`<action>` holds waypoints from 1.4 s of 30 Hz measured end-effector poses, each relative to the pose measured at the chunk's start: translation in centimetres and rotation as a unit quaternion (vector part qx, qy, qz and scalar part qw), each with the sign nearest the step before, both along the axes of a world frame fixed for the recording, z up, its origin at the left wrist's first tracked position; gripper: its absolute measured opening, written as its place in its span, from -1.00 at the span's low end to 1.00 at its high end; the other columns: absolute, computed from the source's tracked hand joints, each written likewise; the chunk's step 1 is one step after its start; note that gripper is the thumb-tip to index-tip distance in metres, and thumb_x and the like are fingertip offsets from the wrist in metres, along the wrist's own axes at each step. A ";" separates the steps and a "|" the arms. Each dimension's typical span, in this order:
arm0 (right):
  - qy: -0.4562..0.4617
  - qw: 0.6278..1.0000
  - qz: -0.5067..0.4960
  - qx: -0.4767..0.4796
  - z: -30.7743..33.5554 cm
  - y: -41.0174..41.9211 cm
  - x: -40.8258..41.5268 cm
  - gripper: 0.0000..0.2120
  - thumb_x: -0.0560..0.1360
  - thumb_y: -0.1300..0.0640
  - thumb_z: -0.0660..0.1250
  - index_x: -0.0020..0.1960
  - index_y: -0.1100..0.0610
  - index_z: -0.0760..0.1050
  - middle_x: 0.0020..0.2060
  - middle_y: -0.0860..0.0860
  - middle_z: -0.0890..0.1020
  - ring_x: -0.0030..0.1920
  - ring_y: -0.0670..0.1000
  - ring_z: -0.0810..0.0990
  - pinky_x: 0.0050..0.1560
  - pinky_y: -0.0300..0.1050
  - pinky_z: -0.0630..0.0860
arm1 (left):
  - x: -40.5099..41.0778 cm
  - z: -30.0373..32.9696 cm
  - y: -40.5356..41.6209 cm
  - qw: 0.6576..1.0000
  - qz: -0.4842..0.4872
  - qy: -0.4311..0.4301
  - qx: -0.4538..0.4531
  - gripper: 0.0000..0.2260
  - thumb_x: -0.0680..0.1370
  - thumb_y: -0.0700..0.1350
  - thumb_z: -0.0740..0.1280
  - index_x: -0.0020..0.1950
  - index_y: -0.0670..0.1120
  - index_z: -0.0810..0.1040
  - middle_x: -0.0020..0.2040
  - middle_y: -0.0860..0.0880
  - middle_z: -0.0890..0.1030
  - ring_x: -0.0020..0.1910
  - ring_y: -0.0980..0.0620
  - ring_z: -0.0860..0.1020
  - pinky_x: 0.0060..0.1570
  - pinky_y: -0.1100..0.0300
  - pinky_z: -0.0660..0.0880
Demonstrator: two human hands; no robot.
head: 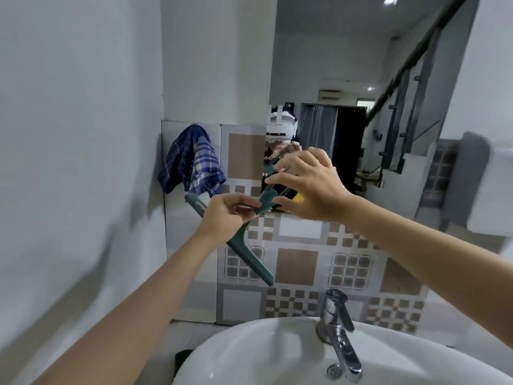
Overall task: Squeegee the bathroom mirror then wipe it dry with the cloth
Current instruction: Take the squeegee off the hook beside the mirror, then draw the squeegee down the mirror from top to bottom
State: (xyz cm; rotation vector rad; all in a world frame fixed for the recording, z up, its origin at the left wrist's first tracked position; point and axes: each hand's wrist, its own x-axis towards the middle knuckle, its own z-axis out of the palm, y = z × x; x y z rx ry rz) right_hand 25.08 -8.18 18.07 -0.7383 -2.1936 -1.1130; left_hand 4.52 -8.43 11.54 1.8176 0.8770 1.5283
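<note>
A dark green squeegee (249,254) hangs slanted in front of the patterned tiles, its blade running from upper left to lower right. My left hand (222,220) pinches it where the blade meets the handle. The handle (267,200) points up toward the mirror's lower left corner. My right hand (308,184) is spread open just right of the handle, fingertips close to it. The mirror (361,65) fills the wall above the tiles. A blue checked cloth (191,162) hangs on the tiled wall to the left of the mirror.
A white basin (249,354) with a chrome tap (338,329) sits below my arms. A white wall closes in on the left. At the right edge, a white and grey fixture (480,190) sticks out from the wall beside the mirror.
</note>
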 end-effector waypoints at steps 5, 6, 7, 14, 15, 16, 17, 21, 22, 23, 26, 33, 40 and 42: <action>-0.064 0.993 0.003 -0.102 3.8 -2.2 3.0 -0.66 0.50 -0.12 0.27 0.19 -0.02 0.56 -0.11 0.06 0.53 -0.20 0.01 0.46 -0.33 -0.20 0.40 | 1.2 4.3 -0.5 0.995 -0.044 0.071 0.046 -0.66 0.39 -0.46 0.40 -0.23 0.01 0.67 -0.26 0.09 0.70 -0.20 0.11 0.66 -0.08 0.31 0.57; -0.063 0.993 0.002 -0.099 4.4 -2.6 3.6 -0.66 0.49 -0.13 0.28 0.18 -0.02 0.57 -0.12 0.07 0.51 -0.23 -0.01 0.41 -0.39 -0.29 0.27 | 1.5 5.3 -0.5 0.994 -0.046 0.083 0.054 -0.66 0.39 -0.45 0.41 -0.24 0.02 0.67 -0.27 0.09 0.70 -0.21 0.11 0.66 -0.09 0.30 0.58; -0.063 0.994 0.001 -0.094 4.9 -2.8 4.2 -0.67 0.48 -0.12 0.30 0.18 -0.02 0.58 -0.11 0.07 0.50 -0.25 -0.03 0.38 -0.40 -0.32 0.18 | 1.9 6.4 -0.5 0.992 -0.042 0.099 0.065 -0.67 0.38 -0.43 0.42 -0.25 0.03 0.67 -0.27 0.10 0.70 -0.21 0.11 0.66 -0.10 0.29 0.59; -0.015 0.998 -0.043 -0.052 10.4 -3.3 7.5 -0.64 0.42 -0.14 0.40 0.19 -0.10 0.58 -0.13 0.01 0.52 -0.26 -0.03 0.43 -0.43 -0.21 0.33 | 5.2 13.3 -0.2 0.962 0.021 0.179 0.204 -0.85 0.43 -0.31 0.43 -0.09 -0.09 0.65 -0.08 0.07 0.63 -0.11 0.21 0.62 -0.07 0.41 0.51; -0.002 0.998 -0.051 -0.038 11.4 -3.1 8.0 -0.66 0.42 -0.12 0.41 0.18 -0.10 0.59 -0.16 0.01 0.53 -0.25 -0.03 0.44 -0.41 -0.18 0.36 | 5.6 14.2 0.2 0.947 0.073 0.189 0.247 -0.86 0.45 -0.27 0.42 -0.05 -0.08 0.63 -0.06 0.04 0.62 -0.09 0.17 0.60 -0.06 0.44 0.47; 0.008 0.998 -0.061 -0.019 12.5 -2.9 8.5 -0.67 0.42 -0.09 0.42 0.17 -0.09 0.60 -0.19 0.01 0.54 -0.24 -0.04 0.42 -0.40 -0.18 0.34 | 5.7 15.0 0.8 0.931 0.123 0.191 0.287 -0.85 0.46 -0.24 0.41 0.00 -0.09 0.61 -0.03 0.01 0.60 -0.08 0.13 0.57 -0.06 0.49 0.43; 0.017 0.997 -0.073 0.003 13.7 -2.5 9.1 -0.69 0.42 -0.07 0.44 0.16 -0.09 0.61 -0.21 0.01 0.53 -0.23 -0.05 0.41 -0.40 -0.20 0.30 | 5.8 15.7 1.4 0.919 0.160 0.179 0.314 -0.82 0.46 -0.23 0.41 0.05 -0.10 0.59 0.00 -0.01 0.57 -0.07 0.11 0.52 -0.06 0.55 0.38; 0.072 0.988 -0.126 0.052 19.9 -1.8 10.9 -0.70 0.47 -0.09 0.38 0.20 -0.17 0.56 -0.20 -0.03 0.45 -0.16 0.00 0.46 -0.35 -0.23 0.22 | 4.7 17.8 4.8 0.895 0.231 0.164 0.345 -0.61 0.42 -0.22 0.45 0.22 -0.12 0.49 0.15 -0.07 0.50 0.11 0.04 0.47 0.16 0.50 0.29; 0.084 0.985 -0.137 0.056 21.6 -1.8 10.9 -0.70 0.48 -0.09 0.36 0.21 -0.18 0.54 -0.17 -0.02 0.46 -0.13 0.02 0.46 -0.31 -0.19 0.26 | 4.3 18.3 6.0 0.886 0.247 0.187 0.346 -0.55 0.40 -0.19 0.47 0.26 -0.13 0.46 0.20 -0.11 0.50 0.18 -0.04 0.47 0.25 0.34 0.33; 0.096 0.983 -0.144 0.057 23.2 -1.6 10.9 -0.70 0.50 -0.09 0.34 0.23 -0.20 0.52 -0.15 -0.01 0.46 -0.11 0.03 0.47 -0.25 -0.16 0.29 | 4.0 18.7 7.0 0.879 0.259 0.212 0.339 -0.48 0.39 -0.15 0.49 0.31 -0.13 0.42 0.25 -0.14 0.48 0.24 -0.12 0.45 0.30 0.15 0.37; 0.122 0.980 -0.147 0.053 27.4 -1.1 10.1 -0.70 0.53 -0.10 0.28 0.26 -0.24 0.48 -0.11 -0.01 0.47 -0.11 0.04 0.48 -0.15 -0.12 0.30 | 3.5 19.9 8.9 0.879 0.273 0.274 0.278 -0.29 0.39 -0.03 0.48 0.47 -0.02 0.23 0.47 -0.13 0.26 0.44 -0.18 0.25 0.37 -0.08 0.28; 0.132 0.977 -0.155 0.061 32.6 1.2 7.8 -0.70 0.55 -0.15 0.24 0.28 -0.28 0.44 0.01 -0.01 0.50 -0.05 0.02 0.47 -0.07 -0.12 0.26 | 3.1 20.4 12.9 0.822 0.335 0.425 0.176 -0.07 0.40 0.20 0.42 0.50 0.26 -0.22 0.57 -0.13 -0.20 0.53 -0.25 -0.10 0.41 -0.32 0.14; 0.113 0.975 -0.181 0.058 34.1 3.0 6.3 -0.69 0.56 -0.15 0.23 0.30 -0.27 0.44 -0.01 -0.03 0.46 -0.02 0.05 0.48 -0.09 -0.11 0.30 | 2.8 19.5 14.4 0.826 0.334 0.422 0.169 -0.04 0.42 0.18 0.41 0.41 0.38 -0.36 0.56 -0.20 -0.21 0.53 -0.28 -0.10 0.37 -0.32 0.22; 0.106 0.976 -0.178 0.058 34.4 3.3 5.8 -0.68 0.56 -0.15 0.22 0.31 -0.27 0.43 -0.02 -0.03 0.44 -0.05 0.02 0.44 -0.10 -0.10 0.28 | 2.8 19.4 14.5 0.826 0.337 0.417 0.173 -0.04 0.41 0.18 0.41 0.41 0.38 -0.36 0.56 -0.19 -0.21 0.53 -0.27 -0.09 0.36 -0.32 0.24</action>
